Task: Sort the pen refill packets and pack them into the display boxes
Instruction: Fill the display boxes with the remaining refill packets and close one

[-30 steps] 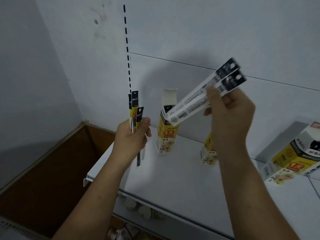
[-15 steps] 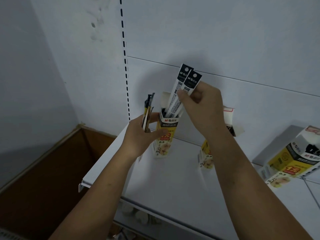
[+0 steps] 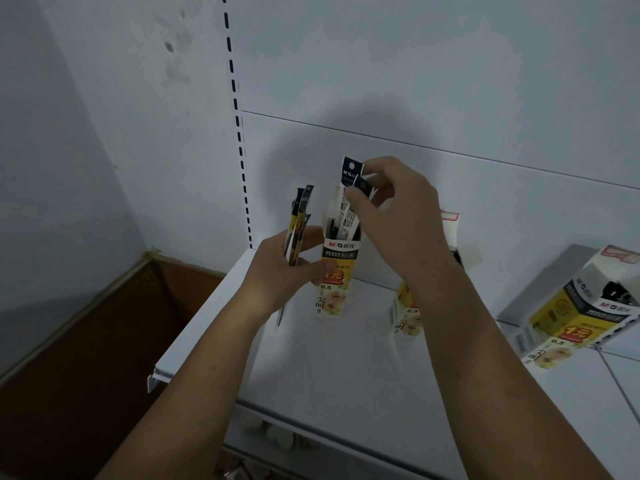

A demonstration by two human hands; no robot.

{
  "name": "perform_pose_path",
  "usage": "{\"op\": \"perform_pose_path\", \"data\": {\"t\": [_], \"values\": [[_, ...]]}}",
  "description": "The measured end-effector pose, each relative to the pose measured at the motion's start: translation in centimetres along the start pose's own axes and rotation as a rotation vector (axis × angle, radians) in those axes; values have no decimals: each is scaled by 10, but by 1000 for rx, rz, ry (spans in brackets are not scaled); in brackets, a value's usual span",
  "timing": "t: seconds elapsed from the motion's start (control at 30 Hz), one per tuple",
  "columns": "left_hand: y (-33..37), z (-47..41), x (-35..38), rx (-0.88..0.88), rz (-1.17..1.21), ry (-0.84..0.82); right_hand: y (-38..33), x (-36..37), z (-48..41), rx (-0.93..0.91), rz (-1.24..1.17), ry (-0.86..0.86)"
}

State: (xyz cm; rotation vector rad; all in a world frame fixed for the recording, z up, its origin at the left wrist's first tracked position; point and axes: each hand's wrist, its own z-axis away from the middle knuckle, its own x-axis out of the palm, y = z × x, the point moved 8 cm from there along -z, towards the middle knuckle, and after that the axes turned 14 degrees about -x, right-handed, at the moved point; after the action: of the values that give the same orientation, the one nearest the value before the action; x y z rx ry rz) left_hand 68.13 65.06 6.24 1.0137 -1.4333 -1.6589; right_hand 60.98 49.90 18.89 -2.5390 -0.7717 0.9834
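Note:
An open yellow-and-white display box (image 3: 334, 282) stands upright on the white shelf (image 3: 332, 375). My right hand (image 3: 394, 216) pinches two white refill packets with black tops (image 3: 350, 202), whose lower ends are inside the box. My left hand (image 3: 280, 271) grips a few yellow-and-black refill packets (image 3: 299, 223) upright just left of the box, its thumb against the box front. A second display box (image 3: 407, 313) stands behind my right forearm, mostly hidden.
A third display box (image 3: 571, 317) lies tilted at the right against a grey divider. A slotted upright (image 3: 239, 133) runs up the back wall. A brown cardboard box (image 3: 86, 358) sits low at the left, beyond the shelf's left edge.
My right hand swung the two white packets from a slant to upright and lowered them into the box. My left hand moved right to the box with its packets.

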Motion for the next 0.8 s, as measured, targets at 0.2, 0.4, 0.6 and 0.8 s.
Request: {"op": "perform_pose_path", "data": {"t": [0.2,0.4,0.6,0.8], "values": [[3,4,-2,13,-2,15,12,30,9,56,167,-298],[10,9,-11,56,-9,2,0,19,2,-4,71,-158],[9,10,-15,74,5,4,12,44,11,97,95,-348],[8,12,-16,78,-15,12,3,33,6,61,53,-286]]}}
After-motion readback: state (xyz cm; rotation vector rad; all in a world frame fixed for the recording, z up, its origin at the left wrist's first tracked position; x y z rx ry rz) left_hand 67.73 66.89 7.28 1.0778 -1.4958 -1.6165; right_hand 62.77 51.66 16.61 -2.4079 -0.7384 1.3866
